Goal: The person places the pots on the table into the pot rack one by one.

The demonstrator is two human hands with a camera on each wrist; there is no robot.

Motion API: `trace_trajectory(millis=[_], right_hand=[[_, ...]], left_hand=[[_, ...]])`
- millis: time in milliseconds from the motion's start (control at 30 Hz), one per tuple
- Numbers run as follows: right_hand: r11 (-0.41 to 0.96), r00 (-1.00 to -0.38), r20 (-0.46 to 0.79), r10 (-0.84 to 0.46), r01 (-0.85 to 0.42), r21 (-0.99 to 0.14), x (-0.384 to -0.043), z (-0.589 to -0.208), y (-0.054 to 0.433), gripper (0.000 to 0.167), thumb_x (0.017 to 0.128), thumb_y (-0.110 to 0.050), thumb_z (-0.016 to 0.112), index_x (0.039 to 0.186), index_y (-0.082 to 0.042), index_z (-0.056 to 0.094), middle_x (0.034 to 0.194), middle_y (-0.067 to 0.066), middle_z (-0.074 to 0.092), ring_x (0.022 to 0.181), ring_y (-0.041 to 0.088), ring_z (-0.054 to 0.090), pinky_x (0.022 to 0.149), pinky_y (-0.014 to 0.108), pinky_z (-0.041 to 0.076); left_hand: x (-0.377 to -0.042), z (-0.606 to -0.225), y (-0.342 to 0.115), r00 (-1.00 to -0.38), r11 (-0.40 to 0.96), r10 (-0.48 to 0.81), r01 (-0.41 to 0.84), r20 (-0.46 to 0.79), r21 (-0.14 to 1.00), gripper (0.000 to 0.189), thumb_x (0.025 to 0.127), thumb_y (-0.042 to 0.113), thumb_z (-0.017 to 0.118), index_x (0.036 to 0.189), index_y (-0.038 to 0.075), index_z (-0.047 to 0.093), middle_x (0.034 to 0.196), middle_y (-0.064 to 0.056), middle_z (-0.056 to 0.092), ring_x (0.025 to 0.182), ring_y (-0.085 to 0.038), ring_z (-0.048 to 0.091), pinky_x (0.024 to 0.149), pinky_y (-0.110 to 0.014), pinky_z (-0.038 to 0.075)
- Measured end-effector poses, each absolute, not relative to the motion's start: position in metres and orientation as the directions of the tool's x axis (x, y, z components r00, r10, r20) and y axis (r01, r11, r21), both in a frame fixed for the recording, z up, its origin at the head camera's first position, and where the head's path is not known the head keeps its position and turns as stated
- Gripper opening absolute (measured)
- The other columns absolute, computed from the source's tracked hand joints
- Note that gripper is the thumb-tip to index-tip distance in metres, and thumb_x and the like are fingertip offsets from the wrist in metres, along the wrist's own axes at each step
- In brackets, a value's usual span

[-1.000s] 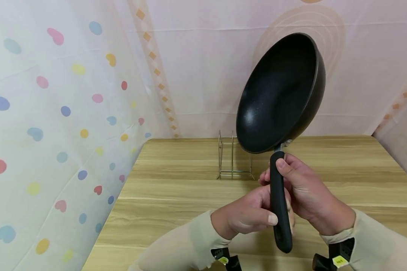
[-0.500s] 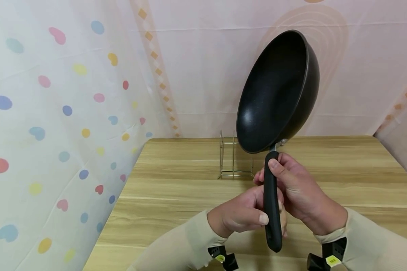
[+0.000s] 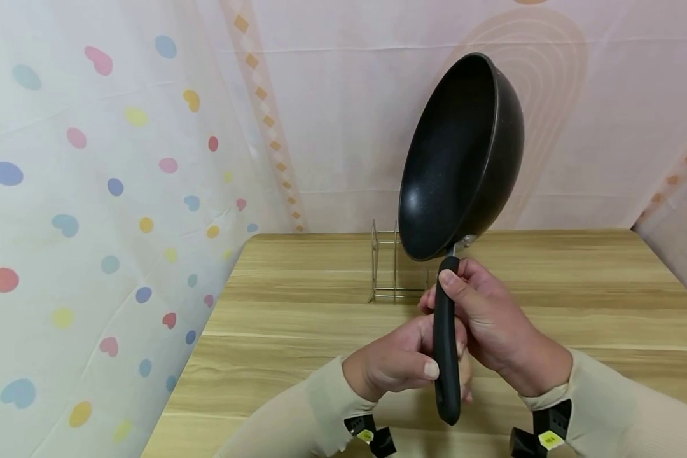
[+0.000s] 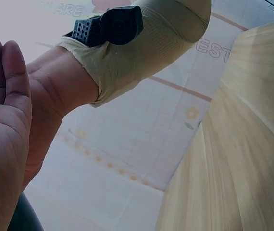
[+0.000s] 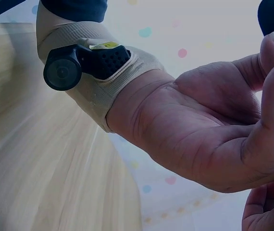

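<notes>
A deep black frying pan [image 3: 446, 159] is held up above the table in the head view, its opening turned left and toward me. Its black handle [image 3: 446, 356] points down. My right hand [image 3: 498, 324] grips the upper handle near the pan, thumb along the front. Lower down, my left hand [image 3: 397, 356] holds the handle, thumb at its left side and fingers passing behind it. The handle hides part of both hands. In the right wrist view, the left hand [image 5: 199, 125] shows close up with bent fingers, near the dark handle end [image 5: 267, 17].
Behind the pan, a thin metal wire rack [image 3: 395, 261] stands on the wood-grain table [image 3: 298, 356], partly covered by pan and hands. A dotted curtain [image 3: 91, 254] hangs at the left and a pale pink one [image 3: 343, 127] at the back.
The pan has turned so its opening faces further left and more of its outer side shows. The handle and both hands have shifted left, grips unchanged.
</notes>
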State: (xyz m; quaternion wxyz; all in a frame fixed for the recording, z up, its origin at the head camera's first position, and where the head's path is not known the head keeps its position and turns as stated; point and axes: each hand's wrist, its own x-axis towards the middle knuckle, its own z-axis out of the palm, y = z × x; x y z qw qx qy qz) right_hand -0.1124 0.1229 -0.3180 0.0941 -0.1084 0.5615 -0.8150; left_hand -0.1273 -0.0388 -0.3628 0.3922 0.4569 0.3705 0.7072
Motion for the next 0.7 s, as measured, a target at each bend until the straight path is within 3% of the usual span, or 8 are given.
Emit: trace_trajectory(millis=[167, 300, 367, 400, 467, 567, 700], right_hand=[[-0.345, -0.96, 0.069, -0.27, 0.03, -0.938, -0.112, -0.318, 0.118, 0.014, 0.11, -0.021, 0.056, 0.108, -0.011, 0.045, 0.087, 0.001, 0.074, 0.092, 0.022, 0.072, 0.09, 0.032, 0.057], [-0.348, -0.961, 0.08, -0.264, 0.018, -0.937, -0.112, -0.318, 0.115, 0.014, 0.11, -0.019, 0.056, 0.107, -0.011, 0.045, 0.085, 0.0, 0.074, 0.091, 0.022, 0.072, 0.09, 0.033, 0.056], [-0.353, -0.962, 0.083, -0.26, 0.014, -0.936, -0.111, -0.319, 0.114, 0.014, 0.11, -0.017, 0.057, 0.107, -0.011, 0.045, 0.084, 0.0, 0.075, 0.091, 0.022, 0.072, 0.089, 0.032, 0.056], [-0.355, -0.962, 0.085, -0.259, 0.013, -0.935, -0.111, -0.319, 0.113, 0.014, 0.11, -0.017, 0.057, 0.107, -0.011, 0.044, 0.084, 0.0, 0.075, 0.09, 0.021, 0.072, 0.089, 0.032, 0.057], [-0.355, -0.962, 0.089, -0.259, 0.009, -0.935, -0.111, -0.319, 0.111, 0.015, 0.11, -0.016, 0.057, 0.106, -0.01, 0.043, 0.084, 0.0, 0.075, 0.09, 0.021, 0.072, 0.089, 0.032, 0.057], [-0.345, -0.963, 0.091, -0.254, 0.002, -0.939, -0.111, -0.318, 0.109, 0.016, 0.11, -0.016, 0.056, 0.107, -0.009, 0.042, 0.084, 0.001, 0.075, 0.09, 0.02, 0.072, 0.088, 0.032, 0.058], [-0.321, -0.966, 0.081, -0.247, 0.003, -0.947, -0.109, -0.317, 0.106, 0.017, 0.11, -0.015, 0.055, 0.108, -0.008, 0.04, 0.085, 0.0, 0.075, 0.089, 0.019, 0.072, 0.087, 0.032, 0.058]], left_hand=[[-0.129, -0.366, -0.043, -0.27, -0.411, 0.895, -0.195, 0.354, 0.891, 0.091, 0.092, 0.052, 0.075, 0.103, -0.02, 0.02, 0.089, 0.002, 0.07, 0.086, -0.01, 0.067, 0.092, -0.034, 0.058], [-0.13, -0.368, -0.045, -0.261, -0.401, 0.899, -0.173, 0.351, 0.9, 0.087, 0.092, 0.052, 0.075, 0.101, -0.017, 0.024, 0.079, -0.034, 0.057, 0.086, -0.013, 0.069, 0.092, -0.036, 0.059], [-0.131, -0.368, -0.047, -0.26, -0.398, 0.9, -0.169, 0.349, 0.902, 0.087, 0.091, 0.053, 0.075, 0.102, -0.017, 0.024, 0.079, -0.039, 0.054, 0.086, -0.013, 0.069, 0.092, -0.037, 0.059], [-0.131, -0.368, -0.048, -0.258, -0.397, 0.901, -0.17, 0.348, 0.902, 0.088, 0.092, 0.052, 0.075, 0.102, -0.018, 0.023, 0.08, -0.036, 0.057, 0.086, -0.013, 0.068, 0.092, -0.038, 0.059], [-0.131, -0.368, -0.05, -0.256, -0.395, 0.903, -0.175, 0.346, 0.902, 0.09, 0.092, 0.052, 0.075, 0.103, -0.019, 0.021, 0.082, -0.019, 0.067, 0.087, -0.012, 0.068, 0.092, -0.038, 0.059], [-0.13, -0.367, -0.054, -0.255, -0.387, 0.907, -0.194, 0.335, 0.901, 0.093, 0.091, 0.052, 0.076, 0.104, -0.02, 0.019, 0.094, 0.008, 0.07, 0.087, -0.011, 0.068, 0.093, -0.035, 0.058], [-0.129, -0.368, -0.059, -0.251, -0.375, 0.914, -0.215, 0.32, 0.902, 0.092, 0.092, 0.05, 0.076, 0.106, -0.021, 0.019, 0.094, 0.009, 0.071, 0.087, -0.009, 0.067, 0.093, -0.034, 0.057]])
